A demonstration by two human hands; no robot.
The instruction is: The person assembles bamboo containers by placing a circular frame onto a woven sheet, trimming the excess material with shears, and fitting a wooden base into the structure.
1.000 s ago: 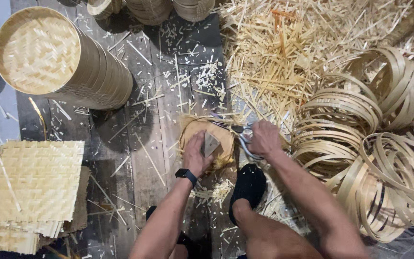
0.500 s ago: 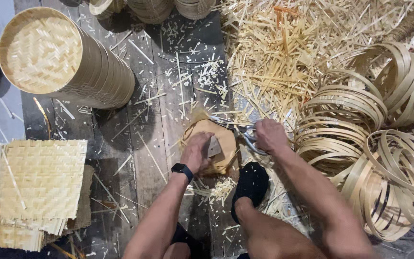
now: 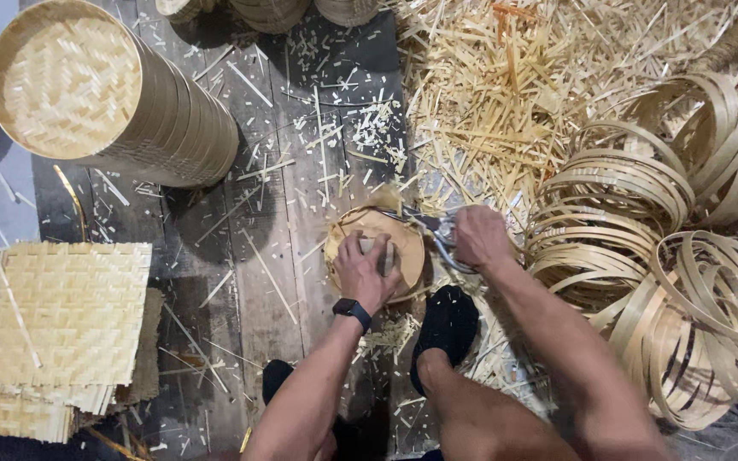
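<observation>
Fingers (image 3: 367, 256) of left hand (image 3: 362, 275) press a small flat block onto the round woven bamboo disc (image 3: 375, 249) on the plank floor (image 3: 275, 282). Right hand (image 3: 478, 237) is closed around metal shears (image 3: 437, 232) at the disc's edge. Coiled bamboo hoops (image 3: 642, 248) lie beside; splinters litter all around.

Pale straw-yellow woven mats (image 3: 66, 329) show a herringbone pattern, as does the tall stack's top (image 3: 66, 85); the hoops (image 3: 668, 256) are tan, the shoe (image 3: 446, 329) black, the floorboards (image 3: 275, 256) seemingly dark grey.
</observation>
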